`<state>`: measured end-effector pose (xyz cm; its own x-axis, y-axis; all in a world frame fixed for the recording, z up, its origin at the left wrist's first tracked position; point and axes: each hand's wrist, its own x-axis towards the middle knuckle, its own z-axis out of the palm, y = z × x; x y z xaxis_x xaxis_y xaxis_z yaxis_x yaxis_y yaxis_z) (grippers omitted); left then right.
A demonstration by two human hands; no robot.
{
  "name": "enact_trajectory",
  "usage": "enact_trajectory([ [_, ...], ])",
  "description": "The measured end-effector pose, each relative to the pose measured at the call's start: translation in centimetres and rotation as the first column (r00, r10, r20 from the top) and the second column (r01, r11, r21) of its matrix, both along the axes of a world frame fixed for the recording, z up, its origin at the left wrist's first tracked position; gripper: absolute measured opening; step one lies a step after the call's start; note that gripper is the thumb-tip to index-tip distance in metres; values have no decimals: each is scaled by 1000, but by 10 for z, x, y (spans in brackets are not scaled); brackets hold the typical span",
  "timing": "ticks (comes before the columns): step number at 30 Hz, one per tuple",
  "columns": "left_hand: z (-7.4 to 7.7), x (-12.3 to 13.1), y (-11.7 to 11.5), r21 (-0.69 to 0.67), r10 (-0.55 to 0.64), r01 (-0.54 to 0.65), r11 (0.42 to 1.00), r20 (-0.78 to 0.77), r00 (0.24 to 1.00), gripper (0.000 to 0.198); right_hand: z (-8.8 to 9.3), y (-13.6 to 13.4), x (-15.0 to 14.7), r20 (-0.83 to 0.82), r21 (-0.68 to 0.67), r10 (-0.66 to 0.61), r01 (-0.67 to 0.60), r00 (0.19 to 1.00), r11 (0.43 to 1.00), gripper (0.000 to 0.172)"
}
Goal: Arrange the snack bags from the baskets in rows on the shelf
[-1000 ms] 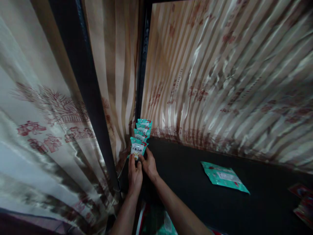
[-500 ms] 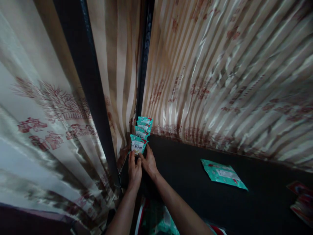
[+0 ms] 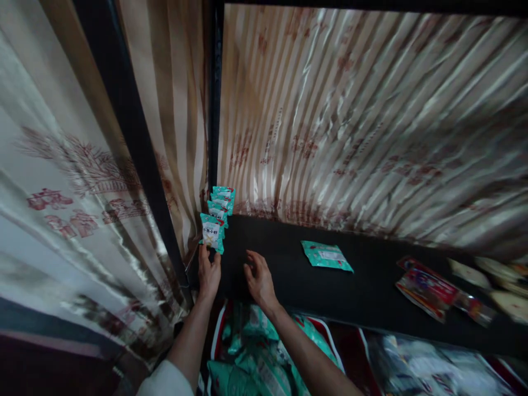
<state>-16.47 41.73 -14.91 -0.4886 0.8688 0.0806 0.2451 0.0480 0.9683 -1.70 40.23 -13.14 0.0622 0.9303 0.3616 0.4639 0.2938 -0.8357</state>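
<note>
At the left end of the black shelf [image 3: 275,239], several teal snack packets stand upright one behind another in a row. My left hand [image 3: 209,275] is at the lower edge of the front packet [image 3: 212,233], its thumb and finger apart and the fingertips by the packet's bottom; whether they touch it I cannot tell. Over the shelf to the right, my right hand [image 3: 259,278] has slightly bent fingers, apart, with nothing between them. Below my forearms is a white-and-red rimmed bin [image 3: 215,330] full of teal packets [image 3: 256,357].
One teal packet [image 3: 328,256] lies flat at mid-shelf. Farther right lie red packets [image 3: 433,289] and pale flat packs [image 3: 495,275]. Another bin [image 3: 365,346] holds clear-wrapped goods. A dark post [image 3: 132,115] and patterned curtains [image 3: 363,121] bound the left and back.
My right hand has come off the front packet and moved right. My left hand has stayed by its bottom. The view has turned rightward, showing more of the shelf and bins.
</note>
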Motion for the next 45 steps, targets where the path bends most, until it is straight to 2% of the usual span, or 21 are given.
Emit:
enact_trajectory([
  [5, 12, 16, -36, 62, -23, 29, 998, -86, 996, 36, 4, -50, 38, 58, 31, -70, 68, 996, 997, 31],
  [9, 10, 42, -81, 104, -161, 177, 979, -149, 976, 29, 1, -95, 69, 133, 42, -145, 140, 980, 989, 29],
  [12, 0, 66, -122, 32, -333, 341, 940, -147, 932, 29, -5, -127, 98, 221, 79, -252, 240, 942, 967, 29],
  [14, -8, 82, -147, -38, -448, 447, 894, -129, 885, 29, -12, -146, 118, 288, 94, -320, 306, 903, 947, 30],
  [18, -16, 108, -178, -157, -580, 561, 813, -119, 806, 34, -32, -170, 151, 404, 37, -319, 333, 857, 942, 34],
  [23, -9, 126, -186, -239, -628, 592, 770, -116, 770, 37, -54, -167, 163, 443, -54, -261, 317, 858, 947, 44],
  [26, -6, 129, -188, -237, -629, 594, 769, -115, 769, 36, -55, -157, 162, 417, -64, -243, 295, 876, 953, 42],
  [29, -3, 126, -189, -230, -603, 567, 791, -130, 787, 35, -48, -152, 164, 369, -71, -165, 205, 915, 976, 39],
  [34, 5, 115, -186, -220, -537, 502, 837, -149, 830, 29, -35, -161, 170, 318, 48, -170, 163, 933, 985, 31],
  [38, 9, 111, -184, -189, -554, 531, 826, -97, 827, 28, -19, -175, 176, 284, 131, -175, 143, 943, 981, 30],
  [41, 12, 109, -184, -160, -594, 580, 799, -58, 802, 35, 2, -182, 178, 255, 153, -208, 173, 944, 973, 29],
  [45, 18, 105, -181, -78, -617, 613, 786, -167, 769, 51, 37, -181, 176, 214, 124, -256, 234, 943, 964, 30],
])
